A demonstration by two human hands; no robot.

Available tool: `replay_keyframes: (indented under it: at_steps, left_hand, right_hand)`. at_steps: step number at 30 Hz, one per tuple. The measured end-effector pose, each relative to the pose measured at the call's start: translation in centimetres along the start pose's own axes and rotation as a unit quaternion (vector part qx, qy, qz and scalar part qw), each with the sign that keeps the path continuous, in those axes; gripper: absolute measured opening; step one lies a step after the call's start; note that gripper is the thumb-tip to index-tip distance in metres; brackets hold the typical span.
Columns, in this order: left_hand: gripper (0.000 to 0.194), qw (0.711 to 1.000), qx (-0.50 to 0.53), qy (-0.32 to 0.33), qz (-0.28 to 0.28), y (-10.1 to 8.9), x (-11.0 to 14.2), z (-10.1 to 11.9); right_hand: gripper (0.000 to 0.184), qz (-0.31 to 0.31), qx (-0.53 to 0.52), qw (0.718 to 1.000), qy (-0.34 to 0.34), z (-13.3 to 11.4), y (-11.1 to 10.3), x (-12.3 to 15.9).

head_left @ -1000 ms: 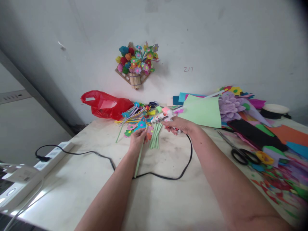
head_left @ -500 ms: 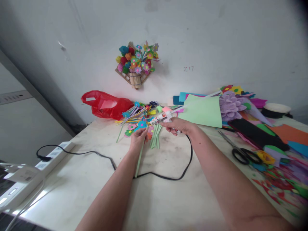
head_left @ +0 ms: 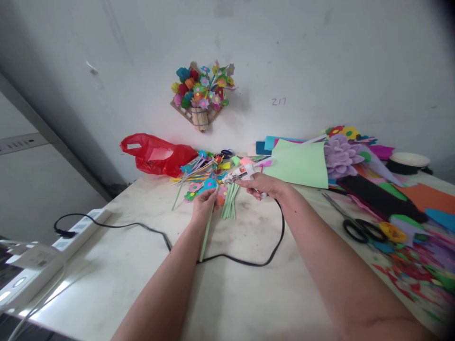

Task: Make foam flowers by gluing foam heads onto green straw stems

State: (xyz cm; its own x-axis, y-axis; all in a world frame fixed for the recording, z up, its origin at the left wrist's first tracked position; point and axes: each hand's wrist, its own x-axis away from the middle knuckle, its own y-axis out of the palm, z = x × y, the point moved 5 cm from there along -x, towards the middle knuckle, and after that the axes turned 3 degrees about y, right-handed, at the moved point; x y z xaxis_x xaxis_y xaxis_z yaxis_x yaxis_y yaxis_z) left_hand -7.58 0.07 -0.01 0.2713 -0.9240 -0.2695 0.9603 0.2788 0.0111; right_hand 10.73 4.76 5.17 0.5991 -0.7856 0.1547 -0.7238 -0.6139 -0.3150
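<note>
My left hand (head_left: 205, 202) pinches a pale green stem strip (head_left: 206, 237), whose lower end slants down toward me over the table. In my right hand (head_left: 265, 185) is a white hot glue gun (head_left: 245, 174) with a coloured pattern. Its nozzle points left and sits close to the stem's top end; whether they touch I cannot tell. Under and behind the hands lie foam flowers (head_left: 194, 188) in pink, green and blue. A bundle of light green strips (head_left: 231, 203) rests between my hands. The gun's black cord (head_left: 245, 260) loops below them.
A power strip (head_left: 78, 233) lies at the left. Behind are a red plastic bag (head_left: 156, 156) and a green foam sheet (head_left: 300, 163). Scissors (head_left: 351, 221), a black phone (head_left: 380, 198) and foam scraps (head_left: 415, 265) cover the right. A flower basket (head_left: 199, 118) hangs on the wall.
</note>
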Motion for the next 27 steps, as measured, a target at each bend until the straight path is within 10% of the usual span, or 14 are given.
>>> replay_keyframes:
  at_steps: [18,23,27]
  left_hand:
    - [0.031,1.000,0.007,-0.003,-0.006,0.2,0.4,1.1]
    - [0.032,1.000,0.021,0.007,-0.002,0.1,0.3,1.4]
    - [0.031,0.998,0.058,0.001,0.008,-0.1,0.3,1.4]
  right_hand:
    - [0.042,0.101,0.076,0.992,-0.015,0.6,-1.9,-0.5]
    - [0.032,0.237,0.312,0.920,-0.028,1.1,-3.5,-0.9]
    - [0.035,0.228,0.469,0.853,0.029,2.2,-3.6,-1.1]
